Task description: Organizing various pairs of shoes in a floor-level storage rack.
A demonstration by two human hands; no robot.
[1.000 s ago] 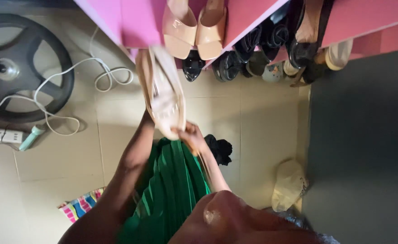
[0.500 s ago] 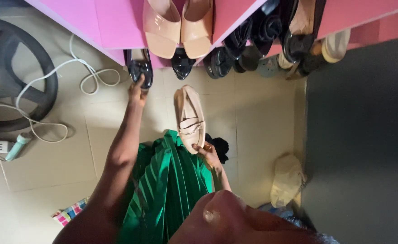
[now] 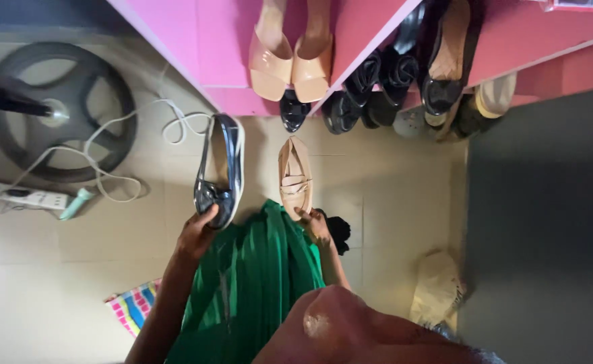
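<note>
- While the left hand (image 3: 199, 232) grips a glossy black shoe (image 3: 220, 168) by its heel end, fingers clamped round it, the shoe's toe points away from the hand towards the pink shelf (image 3: 219, 50).
- The right hand (image 3: 315, 226) is closed on the heel of a beige loafer (image 3: 294, 176), which stands up from the fingers with its toe towards the shelf; the grip itself is partly hidden, so it may be only a pinch.
- The two shoes are held side by side, near each other but apart, above the tiled floor (image 3: 391, 195).
- Below both hands hangs a pleated green skirt (image 3: 256, 290).
- Beyond the loafer, on the shelf, sits a pair of beige slide sandals (image 3: 290, 61); under its edge, a row of black shoes (image 3: 370, 87).
- Out past the left hand lie a white cable (image 3: 108, 152), a white power strip (image 3: 30, 197) and a round dark fan base (image 3: 60, 111).
- Below the left wrist, a striped multicoloured cloth (image 3: 133, 307) lies on the floor.
- Off beyond the right hand, a pale bag (image 3: 437, 290) rests beside a dark grey mat (image 3: 546, 222).
</note>
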